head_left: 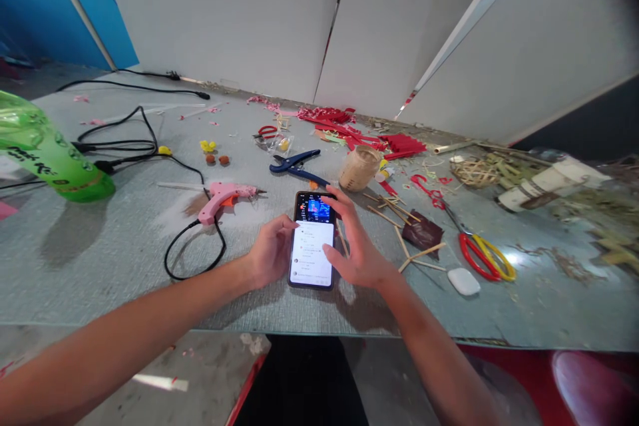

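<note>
A lit smartphone (312,246) is held upright above the near edge of the table, its screen showing a picture on top and lines of text below. My left hand (272,251) is closed on its left side, with the thumb at the screen's edge. Along the right side my right hand (355,246) grips it, thumb over the lower screen and a finger at the top corner. To the left lies a pink glue gun (227,200) with a black cord. Blue-handled cutters (297,165) and a brownish jar (359,168) are just beyond the phone.
A green bottle (54,153) stands at the left. Right of my hands are thin sticks (409,257), a dark packet (423,235), a white case (463,281) and red-and-yellow-handled scissors (484,256). Red paper strips (339,123) lie by the back wall (219,20).
</note>
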Motion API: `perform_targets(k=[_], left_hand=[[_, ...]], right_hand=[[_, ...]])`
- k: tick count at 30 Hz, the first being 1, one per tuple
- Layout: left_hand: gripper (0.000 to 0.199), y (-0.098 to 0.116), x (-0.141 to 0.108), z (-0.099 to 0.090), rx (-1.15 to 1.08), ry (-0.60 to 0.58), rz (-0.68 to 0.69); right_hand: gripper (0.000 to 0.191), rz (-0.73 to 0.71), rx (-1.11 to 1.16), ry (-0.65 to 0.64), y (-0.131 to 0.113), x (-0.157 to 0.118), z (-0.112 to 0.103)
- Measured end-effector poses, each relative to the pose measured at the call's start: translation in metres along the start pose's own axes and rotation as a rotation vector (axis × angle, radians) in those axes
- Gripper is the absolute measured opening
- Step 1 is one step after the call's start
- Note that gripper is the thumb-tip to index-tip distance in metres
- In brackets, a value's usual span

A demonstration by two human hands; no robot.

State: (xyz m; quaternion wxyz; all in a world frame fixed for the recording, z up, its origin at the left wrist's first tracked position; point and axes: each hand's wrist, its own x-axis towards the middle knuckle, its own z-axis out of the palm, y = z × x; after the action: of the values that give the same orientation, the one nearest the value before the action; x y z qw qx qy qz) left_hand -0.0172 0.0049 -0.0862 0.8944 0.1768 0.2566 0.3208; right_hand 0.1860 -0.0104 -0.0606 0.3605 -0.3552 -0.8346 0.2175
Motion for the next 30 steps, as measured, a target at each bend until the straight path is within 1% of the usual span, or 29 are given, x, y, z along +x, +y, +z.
perform_targets(k=[4,9,15,22,30], left_hand=[[0.051,-0.0003,0.0003,-0.0021,0.012,0.021,-0.003],[0.049,-0.0005,0.0,-0.0031,0.012,0.006,0.005],[0.047,-0.0007,-0.0005,-0.0019,0.019,0.017,0.011],[0.046,0.0002,-0.0012,0.0008,0.036,0.063,0.012],[0.046,0.0011,-0.0032,0.0039,0.021,0.036,-0.002]], right_hand=[[0.079,-0.015,-0.046,-0.025,-0.0005,0.0001,0.0008],[0.084,-0.011,-0.063,-0.044,-0.0005,-0.0002,0.0008],[0.088,-0.008,-0.088,-0.064,-0.0027,0.0003,0.0009],[0.088,-0.021,-0.102,-0.077,-0.0025,-0.0002,0.0002],[0.084,-0.032,-0.038,-0.098,0.0009,-0.0014,-0.0016]])
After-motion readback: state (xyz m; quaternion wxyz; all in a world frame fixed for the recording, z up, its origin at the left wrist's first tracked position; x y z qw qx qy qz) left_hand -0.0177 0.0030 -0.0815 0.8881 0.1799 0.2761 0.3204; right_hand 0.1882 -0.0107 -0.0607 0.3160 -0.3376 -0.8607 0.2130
